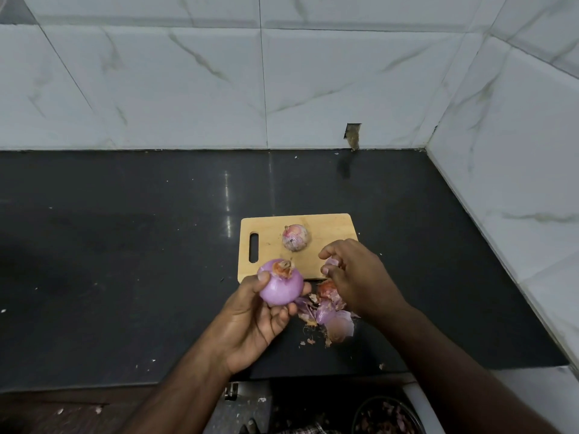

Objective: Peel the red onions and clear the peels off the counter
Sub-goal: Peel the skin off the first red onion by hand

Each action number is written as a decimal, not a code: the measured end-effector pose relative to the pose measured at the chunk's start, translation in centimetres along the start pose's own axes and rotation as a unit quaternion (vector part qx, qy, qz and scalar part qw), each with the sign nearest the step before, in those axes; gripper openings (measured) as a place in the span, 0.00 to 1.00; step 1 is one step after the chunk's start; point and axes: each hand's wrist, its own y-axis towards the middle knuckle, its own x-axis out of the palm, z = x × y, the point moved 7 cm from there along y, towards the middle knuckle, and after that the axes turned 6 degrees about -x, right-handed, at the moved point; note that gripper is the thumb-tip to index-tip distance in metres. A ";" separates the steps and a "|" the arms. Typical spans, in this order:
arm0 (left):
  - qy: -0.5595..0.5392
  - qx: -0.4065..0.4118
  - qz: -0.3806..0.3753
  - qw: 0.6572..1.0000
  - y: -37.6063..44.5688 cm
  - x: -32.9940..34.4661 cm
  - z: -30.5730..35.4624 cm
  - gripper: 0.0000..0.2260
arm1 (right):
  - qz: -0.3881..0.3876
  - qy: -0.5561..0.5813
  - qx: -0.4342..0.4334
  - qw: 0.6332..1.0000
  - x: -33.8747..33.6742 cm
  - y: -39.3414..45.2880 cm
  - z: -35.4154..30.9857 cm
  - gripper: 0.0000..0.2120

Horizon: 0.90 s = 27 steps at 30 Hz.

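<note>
The peeled onion [281,288] sits in the left hand [257,321], fingers curled round it, above the counter's [125,245] near part, just left of the peels [329,317]. It looks almost bare, a dry tuft left at its top, so the peeling step seems near its end. The right hand [357,277] pinches a scrap of peel [331,262] over the board's [272,227] near right corner. Next, I judge: drop that scrap, pluck the tuft, swap onions. Counted: two onions, the second onion [296,237] unpeeled on the board; one heap of peels; one board; a bowl [387,415] at the near edge.
</note>
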 end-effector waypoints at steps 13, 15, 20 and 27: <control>0.024 0.017 0.036 0.999 -0.3 0.0 0.6 0.25 | -0.074 0.147 -0.012 0.986 -0.2 -0.7 -3.9 0.28; 0.051 0.022 0.027 0.998 -0.3 0.4 0.6 0.23 | -0.088 0.169 -0.023 0.981 0.6 -1.0 -5.0 0.28; 0.065 0.032 0.036 0.997 -0.5 0.4 0.9 0.23 | -0.007 0.205 -0.008 0.979 0.4 -1.3 -4.8 0.14; 0.039 0.057 0.061 0.996 -0.5 -0.2 0.7 0.22 | 0.030 0.213 0.045 0.975 0.2 -1.4 -4.2 0.06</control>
